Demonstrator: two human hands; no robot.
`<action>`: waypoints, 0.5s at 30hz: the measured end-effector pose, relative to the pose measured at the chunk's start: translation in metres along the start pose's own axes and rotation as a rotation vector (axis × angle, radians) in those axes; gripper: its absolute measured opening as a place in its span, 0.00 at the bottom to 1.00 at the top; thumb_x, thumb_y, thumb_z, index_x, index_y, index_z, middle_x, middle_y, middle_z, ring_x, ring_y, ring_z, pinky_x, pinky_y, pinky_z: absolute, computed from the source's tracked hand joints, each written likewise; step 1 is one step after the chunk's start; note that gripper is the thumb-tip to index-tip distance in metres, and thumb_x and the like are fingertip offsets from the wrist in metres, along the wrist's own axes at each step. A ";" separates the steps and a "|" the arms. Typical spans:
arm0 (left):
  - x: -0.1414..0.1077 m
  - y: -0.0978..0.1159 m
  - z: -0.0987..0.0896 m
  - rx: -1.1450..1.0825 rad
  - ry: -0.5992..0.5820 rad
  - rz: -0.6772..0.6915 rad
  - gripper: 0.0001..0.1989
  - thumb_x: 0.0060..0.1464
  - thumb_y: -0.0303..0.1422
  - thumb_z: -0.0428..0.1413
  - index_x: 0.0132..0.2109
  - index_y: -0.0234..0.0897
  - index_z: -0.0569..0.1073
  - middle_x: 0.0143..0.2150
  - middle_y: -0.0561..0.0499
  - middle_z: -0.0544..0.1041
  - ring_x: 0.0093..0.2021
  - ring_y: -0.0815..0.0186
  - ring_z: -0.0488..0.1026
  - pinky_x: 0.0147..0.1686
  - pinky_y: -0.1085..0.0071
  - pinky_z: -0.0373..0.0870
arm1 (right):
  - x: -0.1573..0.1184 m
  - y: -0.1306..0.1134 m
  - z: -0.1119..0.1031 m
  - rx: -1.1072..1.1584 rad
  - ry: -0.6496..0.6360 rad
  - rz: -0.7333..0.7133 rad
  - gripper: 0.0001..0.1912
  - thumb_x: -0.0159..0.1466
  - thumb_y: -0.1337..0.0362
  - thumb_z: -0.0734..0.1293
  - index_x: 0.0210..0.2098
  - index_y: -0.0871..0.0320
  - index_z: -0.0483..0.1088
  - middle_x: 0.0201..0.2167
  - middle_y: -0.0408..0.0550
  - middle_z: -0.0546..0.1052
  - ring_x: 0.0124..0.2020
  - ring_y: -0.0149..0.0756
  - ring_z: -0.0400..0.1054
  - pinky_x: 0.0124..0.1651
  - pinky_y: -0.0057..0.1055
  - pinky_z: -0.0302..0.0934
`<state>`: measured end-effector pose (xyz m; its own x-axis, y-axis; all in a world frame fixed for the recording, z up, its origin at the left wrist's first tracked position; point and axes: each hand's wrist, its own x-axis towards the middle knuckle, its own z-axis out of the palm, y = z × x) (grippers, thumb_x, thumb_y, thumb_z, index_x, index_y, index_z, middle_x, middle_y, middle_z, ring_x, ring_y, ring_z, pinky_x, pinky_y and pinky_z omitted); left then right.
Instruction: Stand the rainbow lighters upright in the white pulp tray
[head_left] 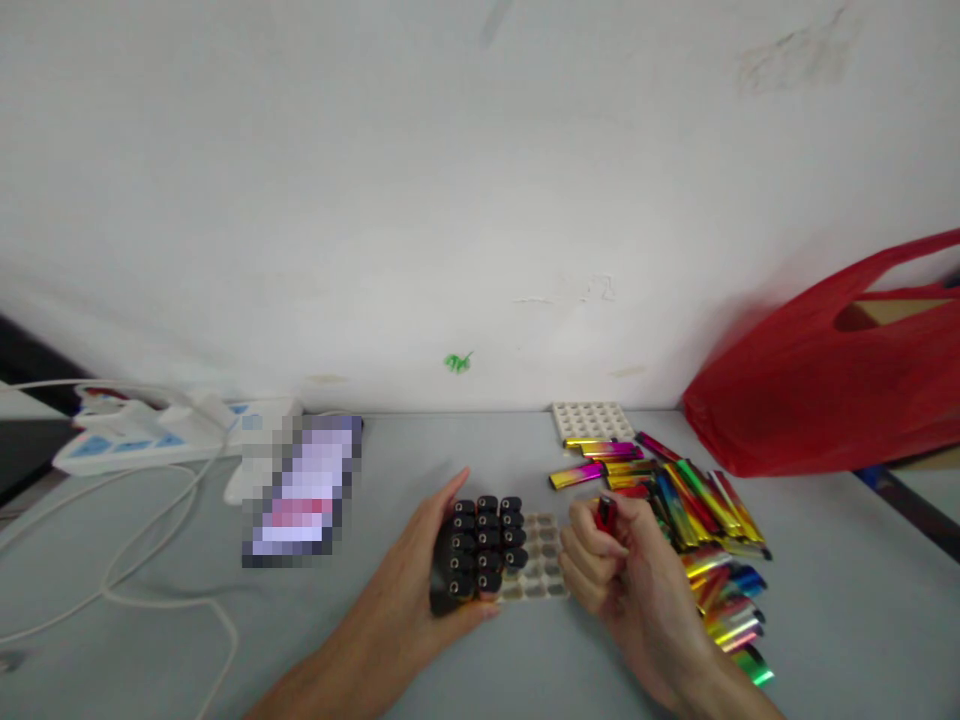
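A pale tray with rows of holes (541,560) lies in front of me. Several black-topped pieces (488,538), each with a small ring mark on its top, stand upright in its left columns, while the holes at the right are bare. My left hand (431,560) grips the tray's left end, fingers behind and thumb along the near edge. Just right of the tray, my right hand (616,560) is closed round a slim red lighter-like piece (606,514), whose dark end sticks up above the fist. The rest of that piece is hidden by the fingers.
Shiny multicoloured lighter-like tubes (697,500) are heaped right of and behind my right hand. A second holed tray (592,418) lies by the wall. A red bag (817,370) stands at right; a phone (307,490), power strip (142,440) and white cables (112,560) lie left.
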<state>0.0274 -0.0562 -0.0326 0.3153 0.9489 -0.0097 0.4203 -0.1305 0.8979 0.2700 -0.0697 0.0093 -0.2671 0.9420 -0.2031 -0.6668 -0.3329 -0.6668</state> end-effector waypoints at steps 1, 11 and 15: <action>0.000 -0.001 0.000 -0.009 -0.002 0.009 0.54 0.53 0.30 0.72 0.80 0.51 0.56 0.71 0.42 0.76 0.69 0.43 0.75 0.74 0.41 0.67 | 0.000 0.000 0.000 -0.001 0.005 -0.009 0.34 0.67 0.42 0.74 0.22 0.52 0.52 0.18 0.30 0.46 0.20 0.25 0.34 0.22 0.29 0.36; 0.000 -0.008 0.002 0.006 -0.005 0.028 0.55 0.54 0.31 0.73 0.81 0.53 0.54 0.74 0.42 0.72 0.72 0.43 0.72 0.75 0.41 0.64 | -0.001 0.009 0.003 -0.266 0.081 -0.159 0.24 0.75 0.40 0.69 0.36 0.54 0.69 0.24 0.35 0.62 0.20 0.26 0.46 0.23 0.27 0.44; -0.001 -0.007 0.001 0.007 -0.033 0.035 0.55 0.57 0.33 0.73 0.81 0.55 0.51 0.75 0.42 0.71 0.73 0.43 0.71 0.75 0.41 0.64 | -0.005 0.001 -0.001 -0.558 -0.006 -0.296 0.18 0.73 0.46 0.74 0.37 0.54 0.79 0.34 0.43 0.71 0.33 0.32 0.64 0.36 0.28 0.60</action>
<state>0.0249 -0.0560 -0.0394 0.3582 0.9336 0.0068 0.4144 -0.1655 0.8949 0.2713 -0.0751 0.0086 -0.1320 0.9900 0.0503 -0.2501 0.0158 -0.9681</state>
